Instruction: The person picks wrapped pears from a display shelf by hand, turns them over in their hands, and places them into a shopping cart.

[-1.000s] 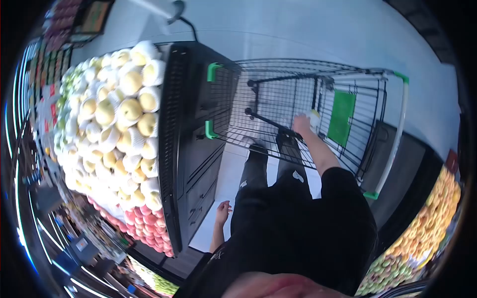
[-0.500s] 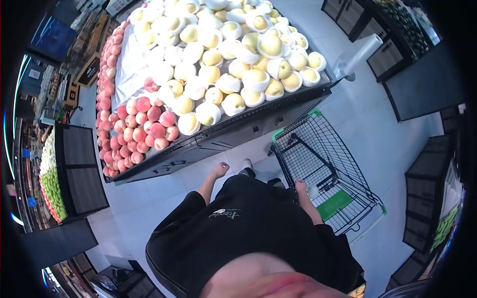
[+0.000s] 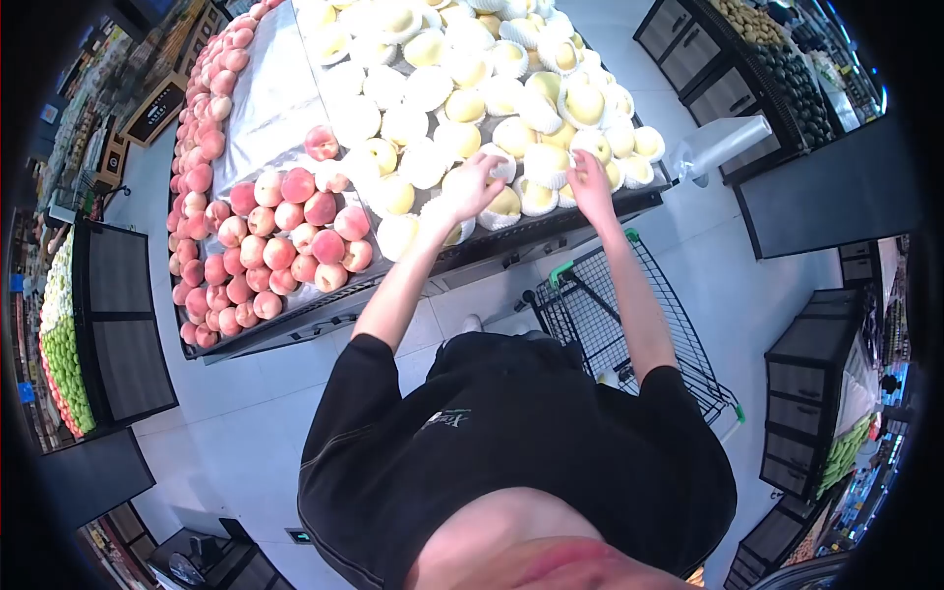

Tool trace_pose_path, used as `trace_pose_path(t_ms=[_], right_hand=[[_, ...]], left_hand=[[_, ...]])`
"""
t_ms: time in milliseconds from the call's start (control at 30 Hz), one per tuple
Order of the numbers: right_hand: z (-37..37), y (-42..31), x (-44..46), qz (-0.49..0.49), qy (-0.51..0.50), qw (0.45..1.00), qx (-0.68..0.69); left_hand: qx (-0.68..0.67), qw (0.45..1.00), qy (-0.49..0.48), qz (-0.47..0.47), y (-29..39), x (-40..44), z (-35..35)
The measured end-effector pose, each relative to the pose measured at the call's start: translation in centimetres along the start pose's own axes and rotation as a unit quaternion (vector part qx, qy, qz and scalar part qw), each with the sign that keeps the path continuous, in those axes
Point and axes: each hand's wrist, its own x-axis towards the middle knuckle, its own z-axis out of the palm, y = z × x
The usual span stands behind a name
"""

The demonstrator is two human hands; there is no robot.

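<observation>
Two hands in the head view, both at the pile of foam-netted pale yellow fruit [image 3: 547, 164]. Left hand [image 3: 474, 187]: fingers bent over it. Right hand [image 3: 590, 185]: fingers curved down at its near edge. Couldn't tell if either gripped. Netted fruit lay under, between and beyond the fingers; peaches [image 3: 278, 253] left of the left fingers; bag roll [image 3: 728, 149] right of the right ones. Status: one pale item [image 3: 609, 378] already showed in the cart [image 3: 678, 344], bodyward of the right fingers; fruit at the fingers wasn't visibly lifted yet.
</observation>
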Motion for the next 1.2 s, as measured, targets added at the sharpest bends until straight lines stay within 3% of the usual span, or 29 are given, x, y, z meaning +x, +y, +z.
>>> trace_pose_path(t_ms=[100,133,233,300,400,600,833,933,1033,1067,1133,1200], right_hand=[[1.7,-3.4,6.5,-0.137,-0.003,0.981,-0.137],[2.4,-4.3,7.8,-0.131,-0.01,0.974,-0.186],[4.0,-5.9,10.9,-0.107,-0.031,0.947,-0.303],[5.2,-5.3,12.1,-0.075,-0.055,0.934,-0.344],[6.6,-4.0,12.9,-0.083,-0.037,0.948,-0.304],[7.6,-2.3,13.0,-0.115,0.004,0.961,-0.252],[6.0,-2.5,12.9,-0.161,0.003,0.964,-0.209],[3.1,-4.7,12.1,-0.182,0.081,0.976,-0.087],[0.7,-5.7,11.7,-0.171,0.099,0.971,0.135],[0.3,-5.9,11.5,-0.121,0.06,0.96,0.245],[-0.3,-6.0,11.5,-0.018,-0.026,0.892,0.451],[0.0,-5.7,11.0,0.042,-0.057,0.835,0.546]], left_hand=[[0.299,0.952,0.037,0.059,-3.0,5.6,-1.0],[0.389,0.918,0.036,0.064,-3.5,6.6,-1.3],[0.414,0.908,-0.066,-0.001,-4.2,6.6,-2.1],[0.43,0.899,-0.079,-0.016,-4.9,6.9,-1.5],[0.396,0.911,-0.109,-0.048,-3.8,6.9,-1.6],[0.445,0.883,-0.137,-0.068,-1.2,7.7,-1.8],[0.355,0.922,-0.124,-0.089,-1.7,8.0,-1.9],[0.273,0.951,-0.094,-0.113,-2.6,8.0,-2.3],[0.163,0.978,-0.019,-0.129,-2.9,7.2,-3.6],[0.125,0.983,0.027,-0.129,-3.3,6.8,-4.1],[0.064,0.985,0.121,-0.106,-4.4,6.4,-4.7],[-0.047,0.978,0.167,-0.114,-5.0,6.1,-5.1]])
